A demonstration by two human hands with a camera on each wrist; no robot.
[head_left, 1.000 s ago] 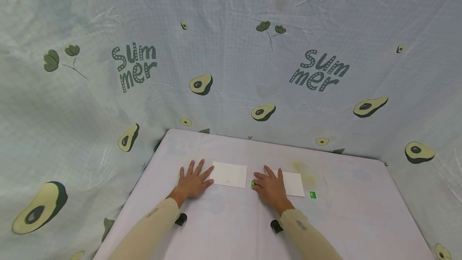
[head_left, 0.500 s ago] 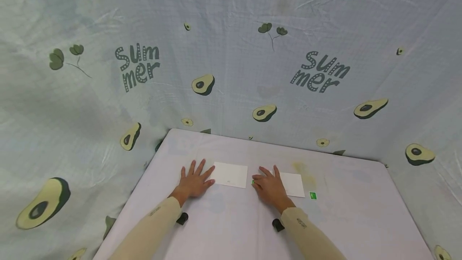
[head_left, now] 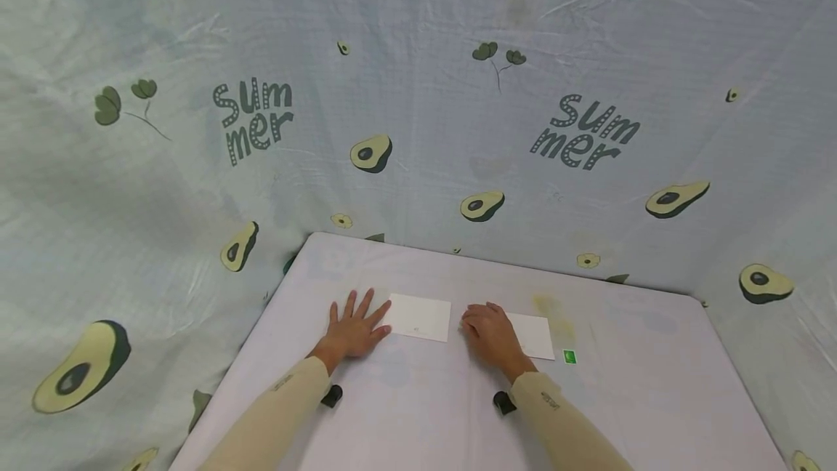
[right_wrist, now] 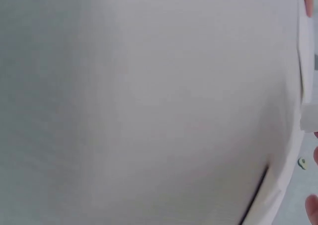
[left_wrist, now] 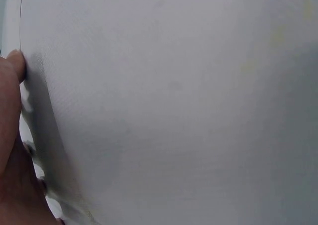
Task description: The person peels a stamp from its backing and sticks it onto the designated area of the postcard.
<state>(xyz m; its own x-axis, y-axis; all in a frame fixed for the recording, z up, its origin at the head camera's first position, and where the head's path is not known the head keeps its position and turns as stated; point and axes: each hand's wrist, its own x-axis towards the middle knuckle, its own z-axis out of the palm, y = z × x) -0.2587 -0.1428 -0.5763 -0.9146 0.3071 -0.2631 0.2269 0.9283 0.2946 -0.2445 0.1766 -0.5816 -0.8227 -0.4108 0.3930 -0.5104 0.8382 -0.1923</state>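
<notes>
With fingers spread, my left hand [head_left: 353, 333] rests on the table, its thumb and index fingertip at the left edge of a blank-looking white card [head_left: 420, 317] that bears a tiny print near its lower edge. My right hand [head_left: 493, 336], fingers curled, is above the left part of a second white card [head_left: 532, 335] and covers that part. Between its fingertips it pinches a small stamp-like square, whose pale side [right_wrist: 309, 117] shows in the right wrist view. To the right of the second card lies a green stamp [head_left: 569, 357] with a white border.
A white cloth covers the table [head_left: 418, 413]. Patterned cloth walls [head_left: 418, 93] with avocados rise at the back and sides. Yellowish stains [head_left: 546, 305] mark the cloth behind the second card. Black camera mounts [head_left: 503, 403] sit at both wrists.
The green stamp under my right fingertips has been picked up from the table, and those fingers have curled in. My left hand and both cards have stayed in place.
</notes>
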